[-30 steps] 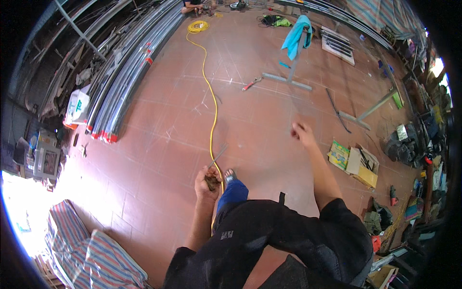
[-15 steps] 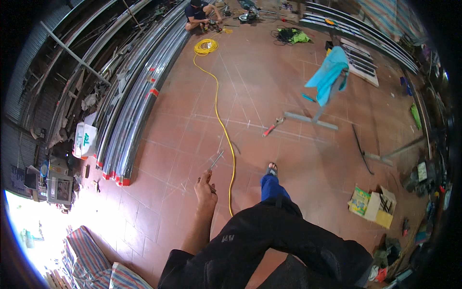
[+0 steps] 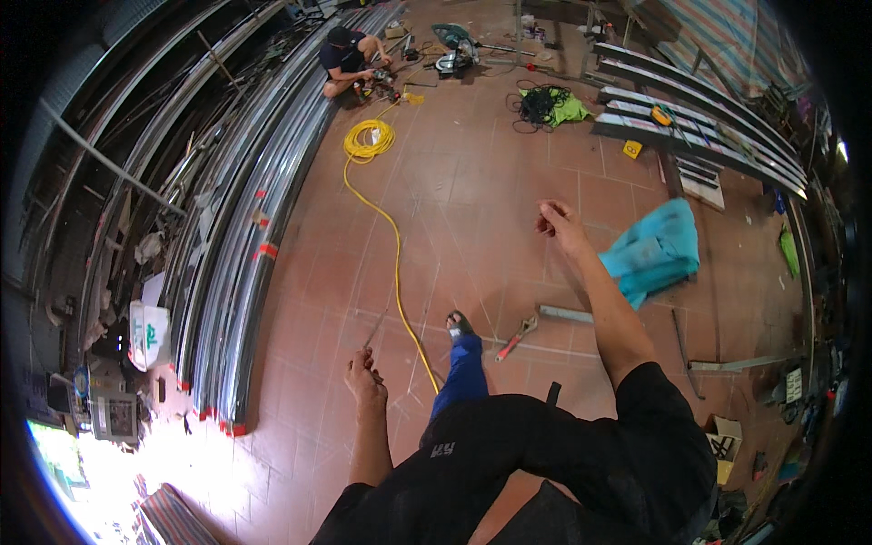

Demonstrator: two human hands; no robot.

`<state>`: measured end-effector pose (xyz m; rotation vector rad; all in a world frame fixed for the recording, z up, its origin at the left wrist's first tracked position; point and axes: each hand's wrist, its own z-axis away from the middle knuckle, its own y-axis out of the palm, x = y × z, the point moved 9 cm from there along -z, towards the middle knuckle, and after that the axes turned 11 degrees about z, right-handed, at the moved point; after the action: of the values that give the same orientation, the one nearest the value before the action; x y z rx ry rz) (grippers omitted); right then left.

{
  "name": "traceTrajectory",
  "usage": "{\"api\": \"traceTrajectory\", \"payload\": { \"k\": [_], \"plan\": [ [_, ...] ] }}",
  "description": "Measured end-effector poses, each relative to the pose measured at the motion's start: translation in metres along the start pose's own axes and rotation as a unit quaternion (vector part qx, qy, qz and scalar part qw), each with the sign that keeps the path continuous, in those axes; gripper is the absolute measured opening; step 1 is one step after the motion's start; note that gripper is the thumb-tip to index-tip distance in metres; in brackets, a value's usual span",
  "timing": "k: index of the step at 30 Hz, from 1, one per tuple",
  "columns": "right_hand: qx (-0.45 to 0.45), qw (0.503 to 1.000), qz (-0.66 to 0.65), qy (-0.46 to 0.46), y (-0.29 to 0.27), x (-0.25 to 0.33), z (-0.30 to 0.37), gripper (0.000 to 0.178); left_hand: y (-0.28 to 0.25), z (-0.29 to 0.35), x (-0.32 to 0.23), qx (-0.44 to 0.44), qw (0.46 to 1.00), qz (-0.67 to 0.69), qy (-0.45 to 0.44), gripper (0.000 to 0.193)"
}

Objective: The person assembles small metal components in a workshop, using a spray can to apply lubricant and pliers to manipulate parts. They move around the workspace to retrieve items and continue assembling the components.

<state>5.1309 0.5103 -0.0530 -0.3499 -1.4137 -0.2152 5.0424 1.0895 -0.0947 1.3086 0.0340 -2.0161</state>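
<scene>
My left hand (image 3: 366,381) is closed around a thin metal rod (image 3: 374,329), whose free end points up and away over the floor; the part inside the fingers is hidden. My right hand (image 3: 559,223) is stretched forward with its fingers curled, and whatever they may hold does not show. Just right of that forearm, a turquoise cloth (image 3: 656,247) hangs over a metal stand (image 3: 565,314). Below the right hand, apart from it, an adjustable wrench with a red handle (image 3: 517,339) lies on the tiles.
A yellow cable (image 3: 397,243) runs from a coil past my foot. Long wrapped metal profiles (image 3: 238,300) line the left. A person (image 3: 350,62) crouches at the far left near a saw (image 3: 456,56). Dark metal bars (image 3: 699,127) lie far right; an open carton (image 3: 724,447) stands near right.
My right arm has come into view, reaching forward beside the turquoise cloth. My left hand, still with the rod, sits lower and slightly further left. The whole view has shifted as I step.
</scene>
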Motion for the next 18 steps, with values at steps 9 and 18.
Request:
{"api": "traceTrajectory", "payload": {
  "k": [9,18],
  "plan": [
    [-0.039,0.858,0.162,0.487,-0.049,-0.299,0.015,0.035,0.246,-0.218,-0.008,0.066,0.993,0.018,-0.100,0.014],
    [-0.051,0.733,0.085,0.673,-0.053,-0.337,-0.115,0.037,0.479,-0.429,-0.035,0.031,0.965,-0.253,0.057,0.020]
  ]
}}
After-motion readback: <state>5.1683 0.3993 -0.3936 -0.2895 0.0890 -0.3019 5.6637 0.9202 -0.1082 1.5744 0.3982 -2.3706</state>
